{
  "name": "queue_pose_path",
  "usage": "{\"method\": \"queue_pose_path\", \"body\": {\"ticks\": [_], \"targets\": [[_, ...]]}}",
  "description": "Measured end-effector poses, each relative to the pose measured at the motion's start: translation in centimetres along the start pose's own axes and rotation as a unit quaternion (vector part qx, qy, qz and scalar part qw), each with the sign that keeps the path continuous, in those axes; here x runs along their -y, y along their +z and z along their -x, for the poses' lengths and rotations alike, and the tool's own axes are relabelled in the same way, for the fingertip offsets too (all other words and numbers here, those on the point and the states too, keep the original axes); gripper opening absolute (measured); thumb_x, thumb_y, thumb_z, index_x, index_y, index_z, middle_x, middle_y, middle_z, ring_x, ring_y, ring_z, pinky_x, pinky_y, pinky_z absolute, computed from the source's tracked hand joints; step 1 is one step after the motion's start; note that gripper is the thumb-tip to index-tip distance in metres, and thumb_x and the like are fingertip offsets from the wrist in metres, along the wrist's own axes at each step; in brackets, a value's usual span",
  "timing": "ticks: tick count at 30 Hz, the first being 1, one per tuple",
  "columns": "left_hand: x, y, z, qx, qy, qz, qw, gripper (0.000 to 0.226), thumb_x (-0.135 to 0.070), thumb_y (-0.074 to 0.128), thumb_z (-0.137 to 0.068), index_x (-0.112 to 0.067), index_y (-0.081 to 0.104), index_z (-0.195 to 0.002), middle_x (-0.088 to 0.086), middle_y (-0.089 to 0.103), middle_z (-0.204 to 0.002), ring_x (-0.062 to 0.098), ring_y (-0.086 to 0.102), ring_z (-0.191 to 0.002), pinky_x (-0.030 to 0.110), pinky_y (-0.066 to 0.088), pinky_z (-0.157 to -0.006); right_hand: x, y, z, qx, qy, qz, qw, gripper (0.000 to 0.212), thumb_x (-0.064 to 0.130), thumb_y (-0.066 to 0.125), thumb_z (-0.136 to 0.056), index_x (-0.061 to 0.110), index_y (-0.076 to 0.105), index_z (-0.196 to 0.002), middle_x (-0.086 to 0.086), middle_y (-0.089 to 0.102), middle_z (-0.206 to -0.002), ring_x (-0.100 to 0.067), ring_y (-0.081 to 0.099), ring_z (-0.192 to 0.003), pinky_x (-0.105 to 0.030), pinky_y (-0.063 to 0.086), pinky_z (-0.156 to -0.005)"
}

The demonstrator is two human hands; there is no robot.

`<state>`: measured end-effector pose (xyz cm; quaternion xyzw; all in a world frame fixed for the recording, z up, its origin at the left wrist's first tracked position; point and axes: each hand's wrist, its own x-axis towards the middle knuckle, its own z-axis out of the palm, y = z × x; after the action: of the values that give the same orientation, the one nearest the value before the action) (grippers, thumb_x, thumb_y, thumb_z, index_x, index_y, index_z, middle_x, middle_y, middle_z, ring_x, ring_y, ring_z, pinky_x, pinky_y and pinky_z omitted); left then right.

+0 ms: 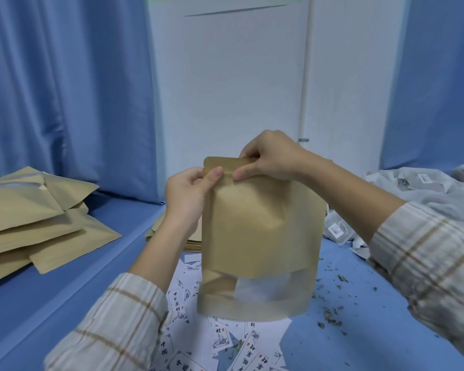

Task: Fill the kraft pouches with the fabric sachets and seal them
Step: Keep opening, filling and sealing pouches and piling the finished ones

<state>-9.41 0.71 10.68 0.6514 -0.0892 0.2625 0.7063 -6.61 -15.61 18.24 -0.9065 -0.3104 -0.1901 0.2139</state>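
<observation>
Plaid sleeves [113,325] frame the shot at the bottom, with printed paper cards [182,306] scattered on the blue table [51,303] between them. Kraft pouch [257,236] stands upright mid-frame above the cards, bulging, something white showing through its clear window [263,287]. Left hand [188,194] pinches the top strip near the left corner, thumb in front, fingers curled behind. Right hand [271,159] pinches the same strip toward the middle-right, thumb on the front, fingers clamped over the top edge. Looks like the zip seal is being pressed shut; can't tell how much of it has closed.

Risks, my read: the bulge could pull the strip apart if any part is skipped, leaving a gap. Misaligned tracks under the thumbs would give a false seal. Dried green flakes [332,314] on the table right of the pouch could foul the zip if any got inside. Squeezing too low would crease the paper.

Stack of pouches [38,218] lies at left, flat pouches [190,239] behind the held one, white fabric sachets [418,194] heaped at right.
</observation>
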Motion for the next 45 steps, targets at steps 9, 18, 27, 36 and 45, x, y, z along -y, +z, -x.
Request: {"method": "queue_pose_path", "body": {"ticks": [9,18,27,36,45], "targets": [[0.0,-0.1,-0.3,-0.064,0.028,0.025,0.997,0.017,-0.016,0.073,-0.081,-0.011,0.064,-0.067,0.000,0.057,-0.063,0.010,0.048,-0.063,0.022,0.041,-0.062,-1.1,-0.6,1.4,-0.011,-0.055,0.149,0.987,0.043,0.047,0.062,-0.083,0.017,0.044,-0.058,0.006,0.042,-0.052,-0.009,0.039,-0.054,-0.018,0.029,-0.050],[0.5,-0.1,-1.4,-0.048,0.024,0.052,0.997,0.018,-0.018,0.074,-0.080,-0.006,0.065,-0.070,0.011,0.052,-0.082,0.020,0.045,-0.076,0.034,0.037,-0.074,-4.3,0.0,2.1,-0.095,-0.041,0.204,0.973,0.049,0.057,0.042,-0.088,0.022,0.034,-0.056,0.008,0.035,-0.047,-0.012,0.037,-0.050,-0.030,0.035,-0.058],[1.1,0.6,-1.9,-0.060,0.023,0.062,0.996,0.016,-0.017,0.075,-0.079,-0.015,0.069,-0.064,-0.005,0.064,-0.061,0.011,0.055,-0.063,0.026,0.046,-0.071,-7.1,0.1,2.1,-0.180,0.069,0.221,0.956,0.071,0.066,0.024,-0.088,0.013,0.027,-0.042,0.000,0.032,-0.038,-0.014,0.036,-0.045,-0.026,0.025,-0.047],[1.2,2.9,-1.4,-0.046,0.029,0.039,0.998,0.027,-0.021,0.075,-0.079,-0.002,0.064,-0.064,-0.003,0.055,-0.057,0.015,0.046,-0.063,0.029,0.039,-0.062,-3.8,2.0,1.0,-0.162,-0.013,0.319,0.934,0.066,0.061,0.009,-0.091,0.029,0.066,-0.089,-0.005,0.059,-0.067,-0.028,0.053,-0.071,-0.030,0.019,-0.052],[0.5,1.4,-1.7,-0.054,0.053,0.010,0.997,0.021,-0.021,0.076,-0.079,-0.016,0.066,-0.061,-0.003,0.059,-0.060,0.009,0.050,-0.062,0.020,0.043,-0.061,-4.5,2.5,0.5,-0.233,0.061,0.177,0.954,0.066,0.061,0.027,-0.093,0.014,0.027,-0.045,-0.003,0.044,-0.048,-0.023,0.044,-0.062,-0.031,0.029,-0.058]]}}
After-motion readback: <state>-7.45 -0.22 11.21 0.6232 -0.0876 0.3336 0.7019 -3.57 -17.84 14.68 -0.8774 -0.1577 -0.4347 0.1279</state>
